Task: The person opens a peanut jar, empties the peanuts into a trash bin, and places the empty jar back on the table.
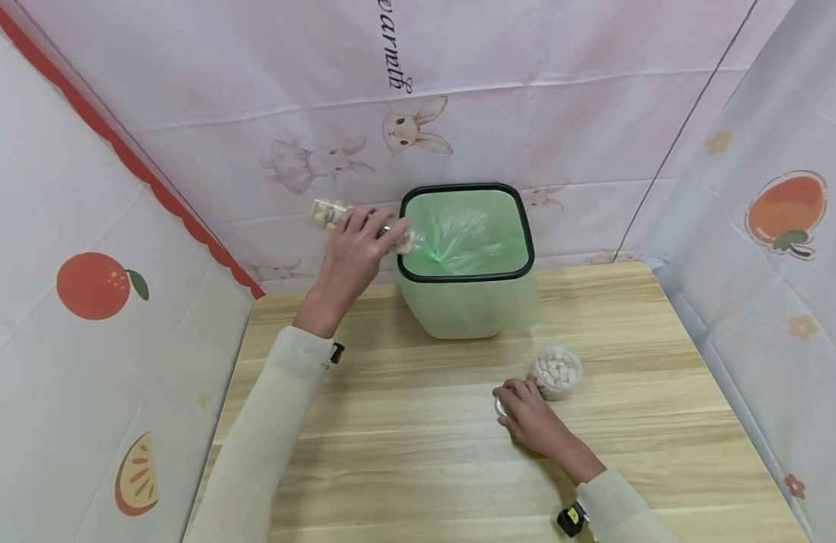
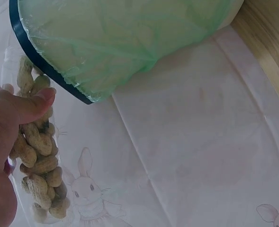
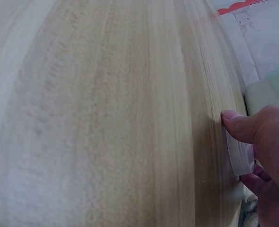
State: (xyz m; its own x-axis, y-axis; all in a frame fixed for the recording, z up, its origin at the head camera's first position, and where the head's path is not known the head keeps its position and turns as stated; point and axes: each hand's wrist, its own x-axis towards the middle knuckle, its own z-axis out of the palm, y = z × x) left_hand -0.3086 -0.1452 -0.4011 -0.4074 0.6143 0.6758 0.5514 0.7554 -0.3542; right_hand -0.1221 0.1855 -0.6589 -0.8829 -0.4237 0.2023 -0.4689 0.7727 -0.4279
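My left hand (image 1: 355, 249) grips a clear plastic jar (image 1: 328, 213) of unshelled peanuts (image 2: 37, 142). The jar is tipped sideways, its right end at the left rim of a bin (image 1: 452, 309) lined with a thin green bag (image 1: 459, 234). In the left wrist view the thumb (image 2: 32, 106) lies across the jar, and the peanuts are still inside it. Low over the table, my right hand (image 1: 530, 418) pinches a round whitish lid (image 3: 241, 153) by its edge. Just beyond that hand stands an uncovered clear jar (image 1: 557, 369) full of pale pieces.
The bin has a black rim (image 1: 465, 279) and stands at the back of the wood-grain table (image 1: 404, 437). Printed cloth walls (image 1: 560, 113) rise behind it and on both sides. Some bag film hangs outside the bin's right side.
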